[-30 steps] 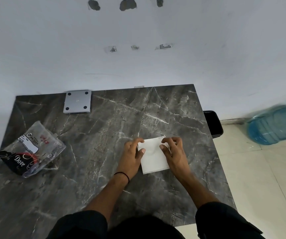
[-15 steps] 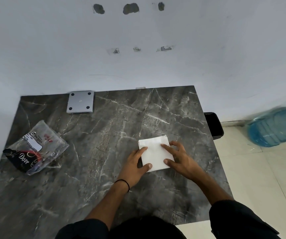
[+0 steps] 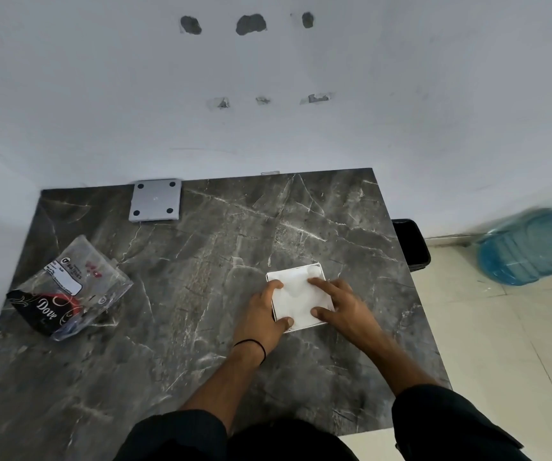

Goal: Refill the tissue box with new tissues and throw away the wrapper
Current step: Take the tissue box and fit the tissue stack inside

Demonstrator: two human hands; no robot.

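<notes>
A white square stack of tissues (image 3: 296, 294) lies flat on the dark marble table (image 3: 201, 294), right of centre; a thin white rim shows around it. My left hand (image 3: 263, 316) holds its left side, fingers at the upper left edge and thumb on the near edge. My right hand (image 3: 346, 304) presses on its right side, index finger and thumb spread across the top. The clear plastic wrapper (image 3: 71, 289) with a black "Dove" print lies crumpled at the table's left edge. A grey square plate (image 3: 154, 200) with four black dots lies at the table's back.
A black bin (image 3: 414, 244) stands on the floor against the table's right edge. A blue water jug (image 3: 534, 247) lies on the tiled floor further right. A white wall runs behind and left of the table.
Both hands slid from the far edge of the tissue stack towards its near half and sides. The stack stays flat in the same spot.
</notes>
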